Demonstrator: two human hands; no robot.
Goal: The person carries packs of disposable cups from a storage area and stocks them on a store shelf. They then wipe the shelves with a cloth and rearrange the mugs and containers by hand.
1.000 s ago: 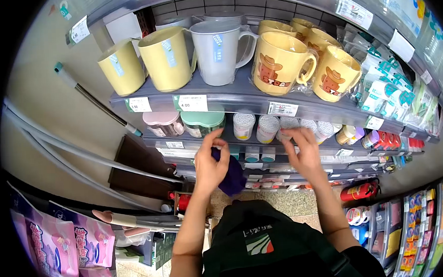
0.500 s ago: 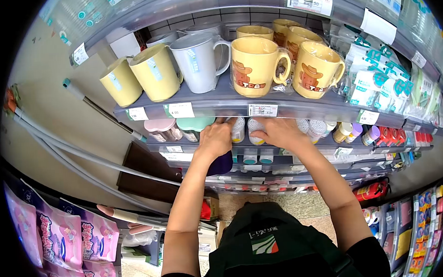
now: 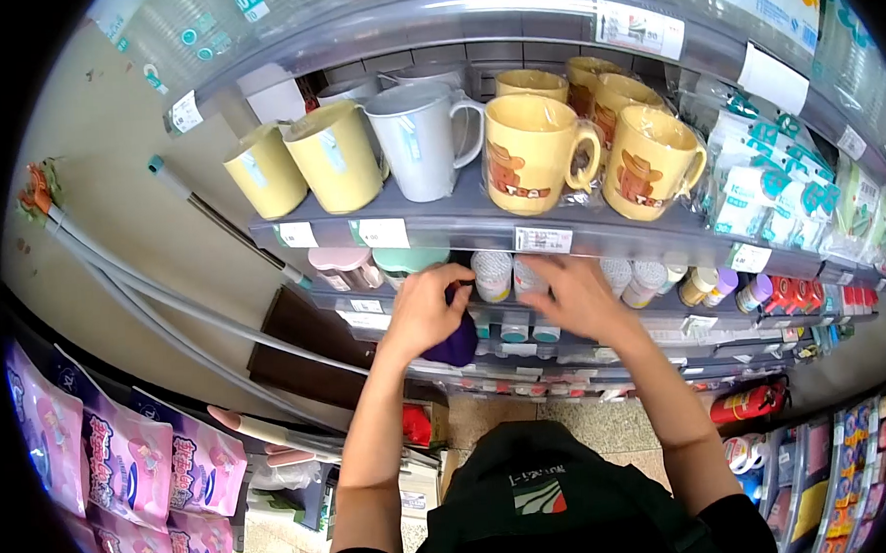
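Observation:
My left hand is in front of the lower shelf with its fingers curled. Dark purple cloth hangs below that palm, seemingly gripped by the lower fingers, which are hidden. Just right of the fingertips stands a container with a white textured top. My right hand has its thumb and fingers apart beside a similar white-topped container and partly covers it; contact is unclear. To the left of these are a mint-lidded container and a pink-lidded one.
Above my hands, a shelf carries yellow mugs and a grey mug. Packets crowd its right end. Poles lean along the left wall, near pink bags. A fire extinguisher is low on the right.
My left hand has drawn slightly down and back from the containers, with the purple cloth lower and more visible. The right fingers have shifted down and spread. The whole view has shifted slightly.

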